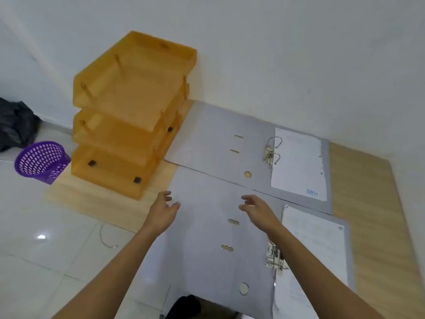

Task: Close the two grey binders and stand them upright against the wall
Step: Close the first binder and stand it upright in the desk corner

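Two grey lever-arch binders lie open and flat on a wooden mat by the white wall (299, 54). The far binder (211, 139) touches the wall, with white paper (299, 162) on its right half beside its metal rings (272, 150). The near binder (202, 238) lies in front of it, also with paper (315, 240) on its right half. My left hand (163, 209) hovers over the near binder's left cover edge, fingers apart and holding nothing. My right hand (257, 209) hovers over the same cover near its far edge, fingers spread and holding nothing.
An orange three-tier letter tray (131, 111) stands against the wall left of the far binder. A purple mesh basket (41, 161) and a dark bag (16, 125) sit on the white tiles further left. A thin wire (105, 238) lies on the tiles.
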Tool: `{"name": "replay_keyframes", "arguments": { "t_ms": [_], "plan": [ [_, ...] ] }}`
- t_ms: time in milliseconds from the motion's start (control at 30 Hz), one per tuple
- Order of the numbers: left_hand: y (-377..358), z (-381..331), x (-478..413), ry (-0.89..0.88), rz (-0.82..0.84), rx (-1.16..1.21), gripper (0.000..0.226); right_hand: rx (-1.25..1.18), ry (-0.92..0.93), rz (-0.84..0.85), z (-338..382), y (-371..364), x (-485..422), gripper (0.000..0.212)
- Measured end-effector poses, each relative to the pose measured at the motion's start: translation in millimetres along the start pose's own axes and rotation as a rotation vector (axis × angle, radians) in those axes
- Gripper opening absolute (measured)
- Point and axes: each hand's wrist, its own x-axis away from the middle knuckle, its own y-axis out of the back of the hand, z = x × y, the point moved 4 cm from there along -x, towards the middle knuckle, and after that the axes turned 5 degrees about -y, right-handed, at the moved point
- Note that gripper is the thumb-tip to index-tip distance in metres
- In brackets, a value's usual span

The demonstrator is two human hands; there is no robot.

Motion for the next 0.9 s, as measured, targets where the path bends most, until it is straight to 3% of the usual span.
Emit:
{"name": "replay_keyframes", "arguments": {
  "t_ms": [133, 300, 467, 700, 833, 900],
  "plan": [
    [9.0, 26.2, -18.1, 0.065, 0.012, -0.079, 0.062, 0.174, 0.024, 0.05, 16.6, -28.3, -8.8, 0.052],
    [10.0, 38.6, -23.3, 0.043, -0.019, -0.213, 0.061, 0.413, 0.141, -0.032, 17.5, -53.9, -24.2, 0.067],
    [10.1, 53.2, -17.9, 0.103, -0.077, -0.254, 0.064, 0.62, 0.063, 0.084, -24.6, -88.3, -20.8, 0.072],
    [18.3, 57.9, -23.0, 0.205, -0.109, -0.084, 0.054, 0.513, 0.023, 0.147, -18.1, -90.3, -9.1, 0.073],
    [29.4, 32.2, -14.2, 0.147, -0.017, 0.065, 0.025, 0.401, 0.07, 0.219, -0.9, -88.0, 1.1, 0.068],
    [32.7, 10.6, -0.4, 0.089, 0.092, 0.107, 0.025, 0.332, 0.14, 0.229, 12.1, -86.3, 9.4, 0.064]
  ]
}}
